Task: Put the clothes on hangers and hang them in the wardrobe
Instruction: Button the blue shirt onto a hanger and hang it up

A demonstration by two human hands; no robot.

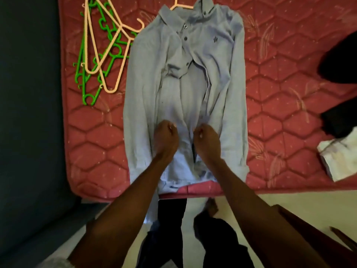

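Blue-grey polo shirt [185,89] lies face up, centre frame, on the bed [280,84], collar toward top of frame, hem at the mattress edge nearest the person. Long sleeves folded in along the body, prob so it stays compact and flat for threading a hanger.

Left hand [165,139] and right hand [207,141] sit side by side on the lower front, just above the hem. Grip: both fists curled tight w/ fabric bunched in them, each pinching the shirt. Judgement: gathering or lifting the lower front, either to open the hem for a hanger or to straighten the cloth. Can't tell which.

One peach hanger [178,4] pokes out at top centre beside the collar; whether it's inside the shirt, can't tell. Spare peach hangers [108,55] and green hangers [87,78] piled upper left, near the shirt's shoulder, within reach for next garments.

Bed: red quilted mattress w/ hex stitch pattern, no sheet. Right edge of frame: dark clothing [340,62] and a white garment [338,161], apart from the shirt, likely queued. Dark wall far left, pale floor [270,202] at bottom. Wardrobe not in view.
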